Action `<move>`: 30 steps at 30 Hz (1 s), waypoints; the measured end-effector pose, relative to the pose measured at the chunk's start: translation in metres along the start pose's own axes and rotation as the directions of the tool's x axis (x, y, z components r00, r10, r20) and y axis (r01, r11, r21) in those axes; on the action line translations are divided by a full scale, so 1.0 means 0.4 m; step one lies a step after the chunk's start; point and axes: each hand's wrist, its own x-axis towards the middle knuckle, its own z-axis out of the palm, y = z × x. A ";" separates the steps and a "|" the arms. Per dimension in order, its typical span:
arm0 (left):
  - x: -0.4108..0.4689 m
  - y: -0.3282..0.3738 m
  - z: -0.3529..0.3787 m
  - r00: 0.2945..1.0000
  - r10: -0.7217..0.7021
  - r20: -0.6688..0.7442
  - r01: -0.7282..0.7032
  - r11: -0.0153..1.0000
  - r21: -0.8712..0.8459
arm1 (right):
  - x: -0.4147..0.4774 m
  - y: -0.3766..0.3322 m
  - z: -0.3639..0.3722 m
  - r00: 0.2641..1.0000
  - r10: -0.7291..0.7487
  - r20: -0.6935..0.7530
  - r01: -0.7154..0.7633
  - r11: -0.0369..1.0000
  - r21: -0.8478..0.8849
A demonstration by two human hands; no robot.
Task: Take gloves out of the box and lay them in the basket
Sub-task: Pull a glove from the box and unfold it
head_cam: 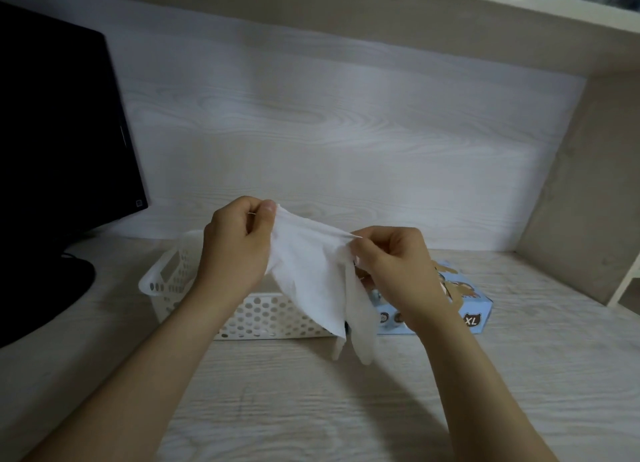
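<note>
Head view is showing both hands raised above the tabletop [346,409], stretching one white glove [308,278] between them. The left hand [235,250] is pinching one corner of the cuff between thumb and curled fingers, and the right hand [394,267] is pinching the other corner, so each grip is closing on the glove. The cuff edge is running from the left grip, slightly higher, across to the right grip, while the glove's long axis is hanging downward, its fingers dangling toward the person.

Beneath the left hand the white perforated basket [270,316] is lying with its long side across the view. The glove's lower part is hanging in front of the basket's right end, not inside it. The blue box [478,305] is sitting just right of the basket, behind the right wrist. A dark monitor [62,132] is standing well off to the left.

Judging by this, the glove is already out of the box and needing to travel down and leftward. The left hand is nearer the basket, so it is likely leading that move.
</note>
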 end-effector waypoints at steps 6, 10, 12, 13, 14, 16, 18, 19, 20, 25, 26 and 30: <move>-0.004 0.020 0.006 0.999 -0.030 -0.035 0.029 0.999 -0.019 | 0.003 -0.003 0.009 0.999 0.018 -0.034 -0.015 0.997 0.080; -0.015 0.041 0.012 0.993 -0.043 0.109 0.064 0.978 -0.197 | 0.010 0.009 0.016 0.995 0.038 -0.090 -0.034 0.998 0.043; -0.022 0.046 0.015 0.974 -0.031 0.225 0.094 0.957 -0.273 | 0.012 0.012 0.012 0.996 0.018 -0.093 -0.017 1.000 0.006; -0.024 0.048 0.016 0.966 -0.028 0.257 0.107 0.948 -0.299 | 0.009 0.008 0.009 0.998 -0.001 -0.064 0.002 1.000 0.009; -0.027 0.050 0.016 0.961 -0.028 0.274 0.117 0.942 -0.315 | 0.005 0.003 0.007 0.999 -0.021 -0.026 0.021 1.000 0.020; -0.029 0.052 0.019 0.958 -0.048 0.284 0.147 0.930 -0.338 | -0.004 -0.008 -0.001 0.997 -0.056 0.043 0.058 0.998 -0.032; -0.028 0.051 0.020 0.960 -0.087 0.266 0.187 0.906 -0.380 | -0.012 -0.013 -0.004 0.991 -0.082 0.103 0.092 0.992 -0.091; -0.025 0.048 0.022 0.963 -0.106 0.247 0.201 0.895 -0.398 | -0.012 -0.012 -0.004 0.989 -0.086 0.117 0.097 0.991 -0.089; -0.023 0.045 0.022 0.966 -0.119 0.230 0.206 0.891 -0.406 | -0.011 -0.010 -0.003 0.990 -0.080 0.114 0.090 0.992 -0.085; -0.013 0.022 0.025 0.974 -0.165 0.158 0.209 0.921 -0.327 | -0.007 -0.003 -0.005 0.999 0.013 0.049 -0.009 0.997 -0.077; -0.012 0.023 0.025 0.977 -0.164 0.136 0.198 0.937 -0.287 | -0.006 -0.001 -0.005 0.999 0.019 0.035 -0.017 0.997 -0.074; -0.001 0.015 0.002 0.995 -0.090 0.044 0.094 0.991 -0.096 | 0.007 0.015 0.013 0.996 -0.037 -0.081 0.022 0.984 -0.178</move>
